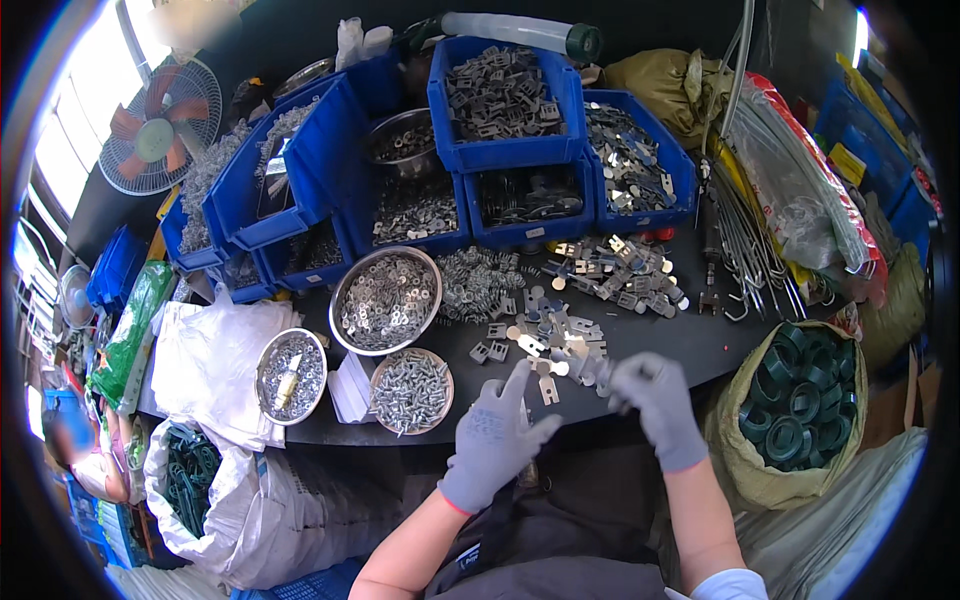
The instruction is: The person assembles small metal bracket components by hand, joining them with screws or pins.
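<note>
wearing a grey fabric glove (478, 468), left hand (497, 432) is near shiny notched plates (562, 346)

A caged fan (155, 140) with reddish blades stood at upper left, a green bag (143, 325) showed below it, and a beige sack (735, 445) of dark green rings (803, 402) stood at lower right.

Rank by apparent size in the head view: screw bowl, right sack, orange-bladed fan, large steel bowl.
1. Right sack
2. Orange-bladed fan
3. Large steel bowl
4. Screw bowl
Fan is farther away; real size unsure.
</note>
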`<state>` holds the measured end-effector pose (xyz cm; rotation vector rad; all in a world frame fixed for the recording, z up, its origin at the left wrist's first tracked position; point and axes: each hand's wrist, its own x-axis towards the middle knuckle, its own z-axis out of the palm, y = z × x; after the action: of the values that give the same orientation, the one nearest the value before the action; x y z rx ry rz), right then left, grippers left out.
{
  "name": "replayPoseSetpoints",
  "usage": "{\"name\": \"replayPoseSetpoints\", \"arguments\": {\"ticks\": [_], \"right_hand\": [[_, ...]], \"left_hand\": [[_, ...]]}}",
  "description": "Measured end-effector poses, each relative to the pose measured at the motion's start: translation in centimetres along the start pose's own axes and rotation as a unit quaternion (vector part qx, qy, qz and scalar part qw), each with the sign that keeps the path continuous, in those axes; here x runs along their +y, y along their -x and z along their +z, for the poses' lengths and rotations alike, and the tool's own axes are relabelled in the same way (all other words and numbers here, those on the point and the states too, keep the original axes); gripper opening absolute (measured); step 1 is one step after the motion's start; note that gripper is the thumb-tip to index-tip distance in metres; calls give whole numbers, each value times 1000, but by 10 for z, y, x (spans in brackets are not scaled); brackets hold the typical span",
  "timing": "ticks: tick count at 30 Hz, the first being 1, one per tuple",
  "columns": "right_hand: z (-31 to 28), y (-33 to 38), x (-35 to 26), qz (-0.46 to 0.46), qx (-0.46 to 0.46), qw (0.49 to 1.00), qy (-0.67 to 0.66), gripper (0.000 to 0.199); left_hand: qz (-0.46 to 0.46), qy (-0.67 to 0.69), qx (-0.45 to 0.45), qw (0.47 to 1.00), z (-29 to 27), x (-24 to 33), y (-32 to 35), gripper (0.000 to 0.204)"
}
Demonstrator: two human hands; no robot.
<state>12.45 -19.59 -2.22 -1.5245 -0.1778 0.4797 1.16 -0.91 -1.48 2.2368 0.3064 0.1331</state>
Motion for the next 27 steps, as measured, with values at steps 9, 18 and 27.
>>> {"name": "replayPoseSetpoints", "arguments": {"ticks": [9, 18, 27], "right_hand": [[-23, -99, 3, -241, 260, 824, 442, 25], [4, -33, 40, -145, 85, 851, 497, 25], [-2, -46, 38, -156, 76, 817, 550, 18]], "left_hand": [[3, -232, 27, 972, 26, -37, -16, 24], [26, -136, 95, 986, 28, -55, -31, 22], [-3, -127, 152, 980, 27, -50, -28, 28]]}}
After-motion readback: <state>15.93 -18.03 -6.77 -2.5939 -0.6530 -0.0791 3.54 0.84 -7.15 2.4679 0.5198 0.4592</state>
